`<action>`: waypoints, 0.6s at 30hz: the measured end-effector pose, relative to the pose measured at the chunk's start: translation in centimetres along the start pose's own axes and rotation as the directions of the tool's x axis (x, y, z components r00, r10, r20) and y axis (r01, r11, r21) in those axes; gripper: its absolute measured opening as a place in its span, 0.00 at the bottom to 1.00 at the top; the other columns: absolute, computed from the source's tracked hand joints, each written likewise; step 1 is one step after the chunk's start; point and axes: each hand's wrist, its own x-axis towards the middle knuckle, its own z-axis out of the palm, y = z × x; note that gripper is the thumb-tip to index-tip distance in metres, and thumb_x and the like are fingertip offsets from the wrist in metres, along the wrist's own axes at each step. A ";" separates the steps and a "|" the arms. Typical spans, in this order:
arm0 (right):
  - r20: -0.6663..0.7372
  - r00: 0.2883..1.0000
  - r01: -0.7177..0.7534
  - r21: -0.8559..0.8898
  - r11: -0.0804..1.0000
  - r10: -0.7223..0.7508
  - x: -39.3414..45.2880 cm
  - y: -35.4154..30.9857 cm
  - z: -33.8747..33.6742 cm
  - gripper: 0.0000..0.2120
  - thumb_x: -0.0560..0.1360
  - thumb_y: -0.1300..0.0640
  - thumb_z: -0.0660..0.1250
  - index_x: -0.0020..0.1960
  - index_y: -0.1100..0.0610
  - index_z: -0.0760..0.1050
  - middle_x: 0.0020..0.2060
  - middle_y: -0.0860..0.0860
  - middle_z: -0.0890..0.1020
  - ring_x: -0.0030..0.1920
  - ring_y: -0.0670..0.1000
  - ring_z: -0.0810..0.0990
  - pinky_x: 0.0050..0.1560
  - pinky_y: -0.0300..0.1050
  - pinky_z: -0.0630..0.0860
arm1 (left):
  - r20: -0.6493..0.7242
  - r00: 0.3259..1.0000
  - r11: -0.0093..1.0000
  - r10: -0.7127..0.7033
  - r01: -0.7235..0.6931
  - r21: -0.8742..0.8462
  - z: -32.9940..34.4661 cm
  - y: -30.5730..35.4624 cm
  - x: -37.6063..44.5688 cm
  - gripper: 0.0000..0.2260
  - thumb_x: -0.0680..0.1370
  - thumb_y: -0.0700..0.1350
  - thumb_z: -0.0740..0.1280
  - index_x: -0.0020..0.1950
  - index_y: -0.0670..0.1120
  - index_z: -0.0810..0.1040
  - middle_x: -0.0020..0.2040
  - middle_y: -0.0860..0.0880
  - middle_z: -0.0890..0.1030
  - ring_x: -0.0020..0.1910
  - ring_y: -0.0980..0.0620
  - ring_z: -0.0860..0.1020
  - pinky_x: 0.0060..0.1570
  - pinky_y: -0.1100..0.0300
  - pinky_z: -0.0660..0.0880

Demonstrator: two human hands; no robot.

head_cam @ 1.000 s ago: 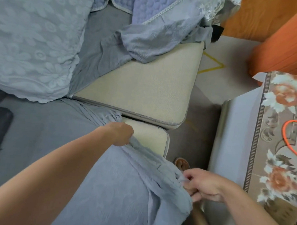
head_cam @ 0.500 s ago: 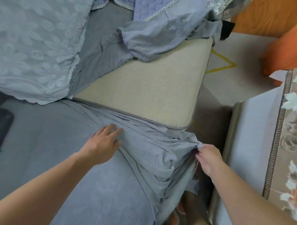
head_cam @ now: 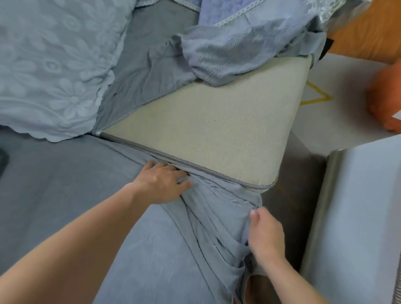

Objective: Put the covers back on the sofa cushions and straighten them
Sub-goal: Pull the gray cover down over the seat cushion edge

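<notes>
Soft, even daylight fills the scene, bright and without glare. Shadows are faint: a dark patch lies on the floor (head_cam: 308, 179) under the bare cushion (head_cam: 218, 134), and light shade sits in the folds of the grey cover (head_cam: 215, 221). The wide lens bends straight lines near the edges. The picture is slightly soft throughout, most of all at the far right.

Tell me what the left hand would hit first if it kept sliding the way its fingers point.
The left hand lies flat on the grey-blue cover, fingers pointing at the bare beige cushion. It would probably first meet that cushion's piped edge, just beyond the fingertips.
</notes>
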 end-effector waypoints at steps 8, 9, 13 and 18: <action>0.140 0.959 -0.221 -0.171 0.960 0.246 11.8 5.1 4.6 0.11 0.78 0.61 0.57 0.53 0.60 0.78 0.51 0.62 0.81 0.51 0.63 0.80 0.46 0.49 0.75 | 0.071 0.991 0.985 -0.117 0.125 -0.121 0.5 1.3 6.2 0.31 0.76 0.70 0.44 0.76 0.61 0.64 0.76 0.55 0.67 0.73 0.48 0.67 0.70 0.50 0.64; 0.166 0.958 -0.190 -0.246 0.950 0.235 12.2 6.2 5.4 0.11 0.77 0.62 0.58 0.53 0.60 0.78 0.51 0.62 0.81 0.50 0.63 0.80 0.46 0.50 0.77 | 0.070 0.987 0.982 -0.145 0.152 -0.113 0.9 1.5 6.7 0.30 0.77 0.69 0.45 0.76 0.61 0.65 0.76 0.55 0.68 0.73 0.48 0.67 0.70 0.50 0.64; 0.224 0.934 -0.242 -0.173 0.955 0.278 12.0 6.4 6.2 0.09 0.76 0.60 0.63 0.53 0.58 0.78 0.50 0.60 0.82 0.48 0.61 0.81 0.43 0.47 0.78 | -0.302 0.946 0.991 -0.116 0.092 -0.095 3.3 1.9 4.5 0.22 0.80 0.57 0.50 0.51 0.52 0.83 0.54 0.50 0.84 0.55 0.47 0.78 0.64 0.53 0.64; 0.571 0.771 -0.612 0.548 0.570 0.280 7.3 2.2 2.7 0.11 0.78 0.53 0.66 0.56 0.57 0.81 0.49 0.58 0.84 0.48 0.56 0.83 0.46 0.48 0.81 | -0.521 0.853 0.992 0.030 -0.090 -0.091 5.1 0.8 0.0 0.17 0.80 0.51 0.55 0.58 0.49 0.81 0.57 0.52 0.83 0.58 0.48 0.78 0.64 0.54 0.62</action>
